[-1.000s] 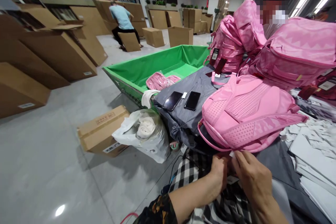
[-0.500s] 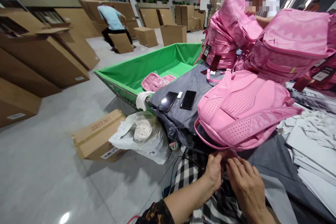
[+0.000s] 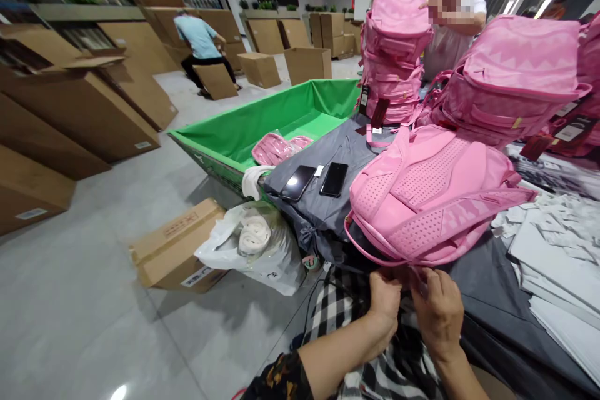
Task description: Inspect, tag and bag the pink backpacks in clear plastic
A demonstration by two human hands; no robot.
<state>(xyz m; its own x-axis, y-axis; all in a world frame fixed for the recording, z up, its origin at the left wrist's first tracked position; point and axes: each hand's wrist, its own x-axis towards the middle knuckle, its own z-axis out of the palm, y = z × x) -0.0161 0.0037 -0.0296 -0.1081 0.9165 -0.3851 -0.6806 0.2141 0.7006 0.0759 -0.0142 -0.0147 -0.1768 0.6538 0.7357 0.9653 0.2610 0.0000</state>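
we have left hand [image 3: 385, 299] and right hand [image 3: 439, 309] at near edge of pink backpack [image 3: 431, 200], each grip pinched on it; two dark phones [image 3: 334, 180] lie beside it on grey cloth [image 3: 323, 215].

The pink backpack [image 3: 435, 200] blocks the way forward from the left hand [image 3: 385, 300] and right hand [image 3: 437, 312]. On its left, a passage runs over grey cloth [image 3: 355, 149], two smartphones [image 3: 334, 179] lying low in it, towards the green bin [image 3: 262, 115]. On the far side, a tall backpack stack [image 3: 396, 44] and a wider backpack pile [image 3: 520, 75] stand as walls, a co-worker's arm [image 3: 469, 26] between them. White papers [image 3: 557, 256] lie low on the right.
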